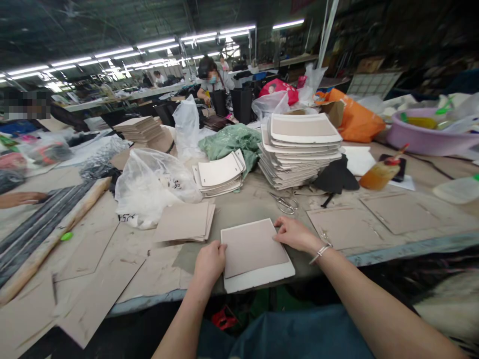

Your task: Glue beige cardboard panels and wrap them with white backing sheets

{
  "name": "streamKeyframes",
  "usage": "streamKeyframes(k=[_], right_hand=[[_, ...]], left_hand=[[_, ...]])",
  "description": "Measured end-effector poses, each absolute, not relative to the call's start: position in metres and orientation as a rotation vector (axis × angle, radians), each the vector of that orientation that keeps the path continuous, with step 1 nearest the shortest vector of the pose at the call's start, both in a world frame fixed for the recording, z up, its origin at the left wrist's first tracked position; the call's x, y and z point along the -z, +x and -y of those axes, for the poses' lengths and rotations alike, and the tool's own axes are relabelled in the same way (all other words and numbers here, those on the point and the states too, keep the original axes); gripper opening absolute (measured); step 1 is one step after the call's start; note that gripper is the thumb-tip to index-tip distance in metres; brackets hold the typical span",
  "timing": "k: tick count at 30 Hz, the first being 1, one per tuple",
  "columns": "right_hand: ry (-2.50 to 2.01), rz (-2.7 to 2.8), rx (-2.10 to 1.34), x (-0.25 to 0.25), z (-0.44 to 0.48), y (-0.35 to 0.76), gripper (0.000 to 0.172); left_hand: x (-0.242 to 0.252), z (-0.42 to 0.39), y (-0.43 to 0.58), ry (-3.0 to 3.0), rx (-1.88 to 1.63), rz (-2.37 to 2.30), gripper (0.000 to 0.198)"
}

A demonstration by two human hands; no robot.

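Note:
A flat panel (254,252), grey card on a larger white sheet, lies at the near edge of the worktable (157,269). My left hand (209,263) is curled against the panel's left edge, fingers closed on it. My right hand (295,233) presses down on the panel's upper right corner, fingers bent. A thin bracelet sits on my right wrist. A few loose grey card sheets (185,222) lie just left of the panel.
Scissors (284,203) lie behind the panel. A tall stack of finished panels (301,149) and a smaller stack (220,174) stand further back, beside plastic bags (149,187). A glue bottle (381,172) and a purple basin (430,134) sit right. Another person's hand (18,199) rests far left.

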State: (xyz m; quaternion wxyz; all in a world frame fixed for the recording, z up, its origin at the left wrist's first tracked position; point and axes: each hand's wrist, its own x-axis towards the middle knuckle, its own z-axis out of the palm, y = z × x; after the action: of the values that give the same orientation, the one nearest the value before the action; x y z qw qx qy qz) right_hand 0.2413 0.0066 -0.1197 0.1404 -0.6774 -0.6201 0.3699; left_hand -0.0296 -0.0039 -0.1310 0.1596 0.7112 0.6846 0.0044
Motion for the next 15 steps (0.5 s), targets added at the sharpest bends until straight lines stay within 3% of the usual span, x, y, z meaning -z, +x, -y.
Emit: streamKeyframes(k=[15], right_hand=[[-2.010,1.854,-1.072,0.1170,-0.0090,0.2395,0.028]], left_hand=[[0.1327,0.0063,-0.0287,2.046,0.028,-2.004,0.030]])
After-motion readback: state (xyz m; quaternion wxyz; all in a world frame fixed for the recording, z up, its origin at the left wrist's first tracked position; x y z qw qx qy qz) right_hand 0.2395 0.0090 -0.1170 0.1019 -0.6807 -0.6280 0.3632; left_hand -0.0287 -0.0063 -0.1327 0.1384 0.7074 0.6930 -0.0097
